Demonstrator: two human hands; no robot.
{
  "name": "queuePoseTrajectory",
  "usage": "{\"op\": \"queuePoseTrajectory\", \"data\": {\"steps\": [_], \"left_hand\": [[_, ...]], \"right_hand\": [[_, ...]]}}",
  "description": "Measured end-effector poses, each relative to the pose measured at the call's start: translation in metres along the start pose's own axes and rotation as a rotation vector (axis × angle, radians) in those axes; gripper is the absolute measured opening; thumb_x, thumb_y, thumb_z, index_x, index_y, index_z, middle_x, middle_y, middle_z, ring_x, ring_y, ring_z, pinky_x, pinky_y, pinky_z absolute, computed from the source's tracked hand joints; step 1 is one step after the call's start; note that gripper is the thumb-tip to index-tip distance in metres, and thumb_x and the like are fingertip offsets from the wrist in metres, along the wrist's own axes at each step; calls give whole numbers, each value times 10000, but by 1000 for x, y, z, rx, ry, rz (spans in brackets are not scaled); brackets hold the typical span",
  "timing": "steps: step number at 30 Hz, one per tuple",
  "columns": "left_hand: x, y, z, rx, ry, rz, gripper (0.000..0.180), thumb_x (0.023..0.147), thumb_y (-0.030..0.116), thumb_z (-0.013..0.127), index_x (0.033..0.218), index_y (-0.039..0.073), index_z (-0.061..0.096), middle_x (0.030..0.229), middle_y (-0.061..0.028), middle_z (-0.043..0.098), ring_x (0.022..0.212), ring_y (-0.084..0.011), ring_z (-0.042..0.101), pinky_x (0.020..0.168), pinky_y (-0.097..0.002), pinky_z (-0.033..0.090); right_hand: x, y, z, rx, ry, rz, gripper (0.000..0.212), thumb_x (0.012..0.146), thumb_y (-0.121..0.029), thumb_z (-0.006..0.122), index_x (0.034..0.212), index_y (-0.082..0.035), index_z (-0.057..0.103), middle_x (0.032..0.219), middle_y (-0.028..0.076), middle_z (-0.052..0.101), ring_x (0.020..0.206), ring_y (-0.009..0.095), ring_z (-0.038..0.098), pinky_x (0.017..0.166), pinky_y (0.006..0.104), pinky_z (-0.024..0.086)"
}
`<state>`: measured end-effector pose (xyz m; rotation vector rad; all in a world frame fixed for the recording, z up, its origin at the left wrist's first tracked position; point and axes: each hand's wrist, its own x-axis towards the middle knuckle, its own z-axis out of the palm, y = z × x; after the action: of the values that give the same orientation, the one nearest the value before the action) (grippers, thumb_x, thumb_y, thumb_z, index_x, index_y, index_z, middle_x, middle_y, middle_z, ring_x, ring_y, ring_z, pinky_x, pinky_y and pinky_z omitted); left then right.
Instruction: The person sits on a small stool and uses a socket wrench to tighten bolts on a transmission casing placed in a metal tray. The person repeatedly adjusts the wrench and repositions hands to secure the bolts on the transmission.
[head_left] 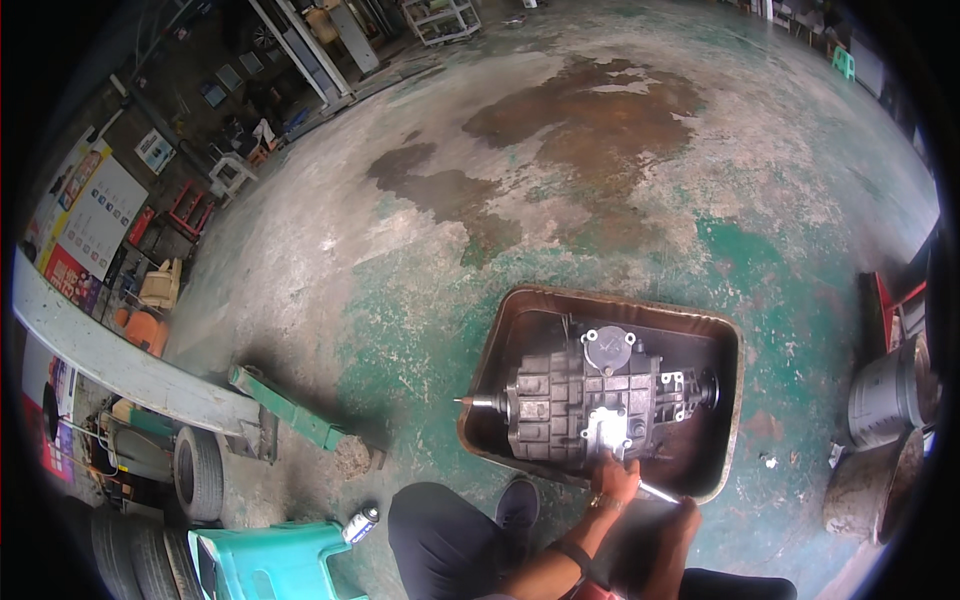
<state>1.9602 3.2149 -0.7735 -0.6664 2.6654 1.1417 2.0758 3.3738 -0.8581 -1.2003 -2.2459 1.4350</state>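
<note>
A grey metal gearbox (545,400) lies in a brown, rust-stained metal tray (728,400) on the floor in front of me. Its shaft sticks out over the tray's left rim. On its near side is a bright silver cover (606,430), and a round grey cover (608,348) tops its far side. My left hand (615,482) is at the silver cover's near edge, fingers closed around one end of a thin silver wrench (658,492). The wrench's other end is in my right hand (682,518), closed, at the tray's near rim. The wrench head is hidden by my left hand.
A turquoise stool (265,555) and a spray can (360,524) are near left. Beyond them lie a green lift arm (285,408) and tyres (198,475). Dirty buckets (885,395) stand at the right. Dark wet patches (590,120) mark the far floor.
</note>
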Motion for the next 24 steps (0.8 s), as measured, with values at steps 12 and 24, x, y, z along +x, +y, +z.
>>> {"op": "queuePoseTrajectory", "data": {"steps": [12, 24], "left_hand": [[-3, -8, 8, -120, 121, -4, 314, 843, 290, 444, 927, -4, 515, 862, -275, 593, 780, -461, 566, 703, -518, 458], [9, -12, 15, -1161, -184, -761, 394, 890, 465, 387, 974, 106, 527, 731, -77, 569, 477, -245, 535, 408, -412, 492]], "right_hand": [[102, -128, 15, 128, -9, 143, 266, 836, -219, 588, 633, -57, 530, 569, 6, 480, 494, 112, 434, 438, 278, 339], [58, -314, 139, -511, -494, -732, 251, 813, -198, 566, 959, 2, 525, 763, 234, 628, 747, 422, 608, 675, 495, 475]]}}
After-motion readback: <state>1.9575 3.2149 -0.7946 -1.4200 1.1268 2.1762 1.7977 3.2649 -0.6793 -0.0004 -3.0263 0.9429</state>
